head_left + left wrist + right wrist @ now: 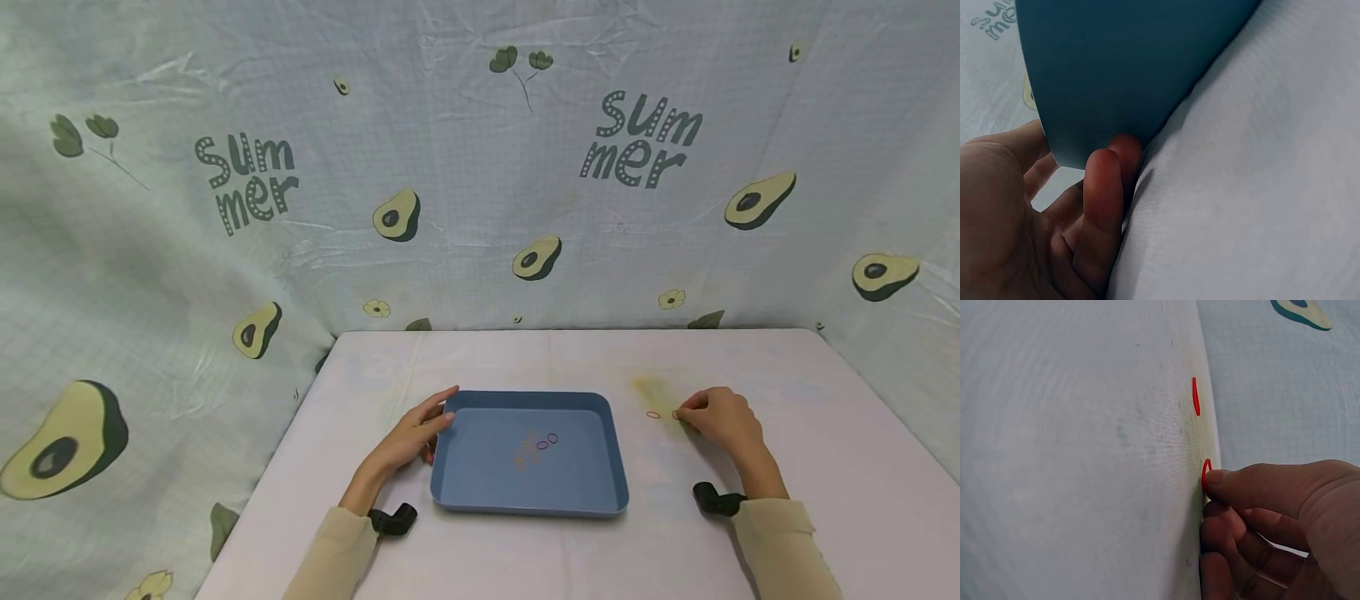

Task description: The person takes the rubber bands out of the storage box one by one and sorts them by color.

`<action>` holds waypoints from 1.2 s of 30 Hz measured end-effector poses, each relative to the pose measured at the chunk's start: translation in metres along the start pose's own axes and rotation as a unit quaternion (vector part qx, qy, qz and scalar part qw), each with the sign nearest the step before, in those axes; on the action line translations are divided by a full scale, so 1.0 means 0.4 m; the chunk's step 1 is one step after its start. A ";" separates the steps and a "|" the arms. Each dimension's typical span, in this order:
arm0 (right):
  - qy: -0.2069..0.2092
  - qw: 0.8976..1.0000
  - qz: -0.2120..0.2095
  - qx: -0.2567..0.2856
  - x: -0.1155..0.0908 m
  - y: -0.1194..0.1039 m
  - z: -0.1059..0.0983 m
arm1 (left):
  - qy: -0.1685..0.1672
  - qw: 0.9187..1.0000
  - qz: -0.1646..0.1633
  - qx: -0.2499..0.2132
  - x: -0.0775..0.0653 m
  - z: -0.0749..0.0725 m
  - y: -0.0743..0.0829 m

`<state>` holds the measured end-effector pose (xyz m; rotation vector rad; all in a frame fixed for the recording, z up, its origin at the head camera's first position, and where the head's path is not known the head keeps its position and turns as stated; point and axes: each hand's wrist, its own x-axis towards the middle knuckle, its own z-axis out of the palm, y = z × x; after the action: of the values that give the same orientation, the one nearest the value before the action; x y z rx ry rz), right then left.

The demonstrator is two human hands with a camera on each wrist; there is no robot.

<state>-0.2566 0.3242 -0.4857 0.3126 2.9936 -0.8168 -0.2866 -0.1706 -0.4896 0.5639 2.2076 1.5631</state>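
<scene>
A shallow blue tray (495,500) lies on the table. My left hand (411,435) holds its left side, the thumb at the rim and the fingertips (1102,181) against the outer wall in the left wrist view. Right of the tray, my right hand (723,417) has thumb and fingers at the edge of a small red rubber band (1205,475), pinching it at the table surface. A second red rubber band (653,415) lies just left of it, apart from the fingers. Inside the tray sit several small bands, among them a purple one (552,438) and a faint orange one (520,461).
A pale cloth (525,558) covers the table, with a yellowish patch (651,387) behind the red bands. Hanging sheets (465,150) printed with avocados enclose the back and sides. Each wrist wears a black camera (394,521).
</scene>
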 end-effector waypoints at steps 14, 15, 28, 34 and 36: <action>-0.006 1.000 -0.012 -0.002 0.007 -0.006 -0.008 | 0.017 1.000 0.005 0.015 0.031 -0.008 -0.076; -0.007 1.000 -0.012 -0.004 0.007 -0.006 -0.009 | 0.017 1.000 0.006 0.015 0.030 -0.008 -0.076; 0.010 1.000 -0.011 -0.005 0.002 -0.015 -0.025 | 0.013 1.000 0.002 0.014 0.029 -0.006 -0.073; 0.020 1.000 -0.022 -0.001 -0.004 -0.032 -0.036 | 0.010 1.000 0.001 0.013 0.031 -0.006 -0.075; 0.022 0.999 -0.026 0.002 -0.008 -0.039 -0.041 | 0.008 1.000 0.002 0.012 0.031 -0.005 -0.076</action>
<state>-0.2561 0.3189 -0.4637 0.2558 3.0528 -0.8324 -0.3015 -0.1750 -0.5185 0.5644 2.2412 1.5516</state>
